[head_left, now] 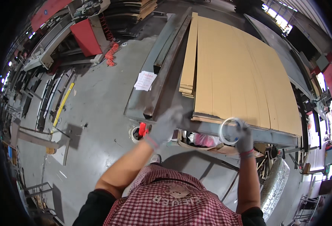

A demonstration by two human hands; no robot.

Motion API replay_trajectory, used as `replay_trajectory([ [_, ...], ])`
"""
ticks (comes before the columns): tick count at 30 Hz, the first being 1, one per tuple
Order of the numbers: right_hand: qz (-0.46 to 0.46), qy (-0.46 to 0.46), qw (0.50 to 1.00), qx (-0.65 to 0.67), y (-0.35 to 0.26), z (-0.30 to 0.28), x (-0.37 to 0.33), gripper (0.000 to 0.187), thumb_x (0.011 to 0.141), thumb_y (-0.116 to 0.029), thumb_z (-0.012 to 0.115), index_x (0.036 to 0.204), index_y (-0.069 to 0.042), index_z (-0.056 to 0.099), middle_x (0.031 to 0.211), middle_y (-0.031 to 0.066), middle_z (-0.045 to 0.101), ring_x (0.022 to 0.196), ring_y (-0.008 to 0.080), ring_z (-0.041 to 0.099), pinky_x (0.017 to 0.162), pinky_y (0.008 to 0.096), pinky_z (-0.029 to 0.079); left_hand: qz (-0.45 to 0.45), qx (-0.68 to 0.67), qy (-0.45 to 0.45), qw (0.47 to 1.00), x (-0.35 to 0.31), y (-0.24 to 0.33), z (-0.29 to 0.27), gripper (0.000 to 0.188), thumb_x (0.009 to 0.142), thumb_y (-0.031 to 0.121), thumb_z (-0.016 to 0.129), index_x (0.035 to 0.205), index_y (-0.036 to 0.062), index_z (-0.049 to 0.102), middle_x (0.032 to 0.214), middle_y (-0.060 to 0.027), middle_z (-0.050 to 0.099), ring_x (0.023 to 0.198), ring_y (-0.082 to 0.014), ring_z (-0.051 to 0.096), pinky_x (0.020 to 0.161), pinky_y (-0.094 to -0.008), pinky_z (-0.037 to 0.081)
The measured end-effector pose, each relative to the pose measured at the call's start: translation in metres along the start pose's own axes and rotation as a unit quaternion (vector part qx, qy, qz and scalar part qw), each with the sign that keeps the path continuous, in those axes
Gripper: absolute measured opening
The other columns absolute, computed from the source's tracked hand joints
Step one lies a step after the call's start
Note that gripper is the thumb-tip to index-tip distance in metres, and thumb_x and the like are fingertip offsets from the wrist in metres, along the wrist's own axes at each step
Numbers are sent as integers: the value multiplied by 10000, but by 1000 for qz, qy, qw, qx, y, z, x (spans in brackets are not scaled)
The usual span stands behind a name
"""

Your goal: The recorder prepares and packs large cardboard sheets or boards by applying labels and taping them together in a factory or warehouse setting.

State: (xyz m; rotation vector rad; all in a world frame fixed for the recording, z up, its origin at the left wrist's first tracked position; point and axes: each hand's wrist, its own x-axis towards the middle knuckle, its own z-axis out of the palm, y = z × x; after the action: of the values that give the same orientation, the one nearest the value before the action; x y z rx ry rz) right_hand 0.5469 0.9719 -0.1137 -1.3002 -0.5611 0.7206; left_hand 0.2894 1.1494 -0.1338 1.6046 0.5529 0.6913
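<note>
In my gloved right hand (245, 140) is a roll of whitish tape (221, 132), gripped by its right side and held upright at the near edge of a cardboard stack (237, 75). My left hand (166, 126), in a grey glove, is over the near edge of the metal table (135, 105), left of the stack. Motion smears its fingers, so whether it holds anything is not visible. Narrow cardboard strips (189, 67) lie along the stack's left side. Beside them are long dark metal bars (166, 71).
Printed paper sheets (145, 80) lie on the table's left part. Below its near edge are a red object (142, 129) and a pink plastic bag (205, 140). A red-and-grey machine (86, 37) with a coiled red hose (112, 54) stands at far left. Foil-wrapped material (275, 184) is at lower right.
</note>
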Motion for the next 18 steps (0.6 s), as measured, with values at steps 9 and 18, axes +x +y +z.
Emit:
replay_trajectory([
  [9, 78, 95, 935, -333, -3, -75, 146, 224, 866, -200, 628, 966, -2, 595, 745, 101, 623, 567, 182, 573, 472, 305, 435, -175, 401, -114, 892, 226, -30, -42, 445, 905, 215, 520, 1239, -76, 484, 1274, -213, 533, 1201, -288, 497, 984, -361, 371],
  [18, -186, 119, 917, -332, 35, -116, 97, 302, 865, -98, 592, 1143, 13, 558, 1109, 141, 585, 1041, 241, 558, 899, 363, 461, -120, 177, 13, 977, 267, -119, -9, 201, 898, 131, 526, 1065, 50, 604, 898, -54, 641, 807, -168, 599, 732, -333, 485],
])
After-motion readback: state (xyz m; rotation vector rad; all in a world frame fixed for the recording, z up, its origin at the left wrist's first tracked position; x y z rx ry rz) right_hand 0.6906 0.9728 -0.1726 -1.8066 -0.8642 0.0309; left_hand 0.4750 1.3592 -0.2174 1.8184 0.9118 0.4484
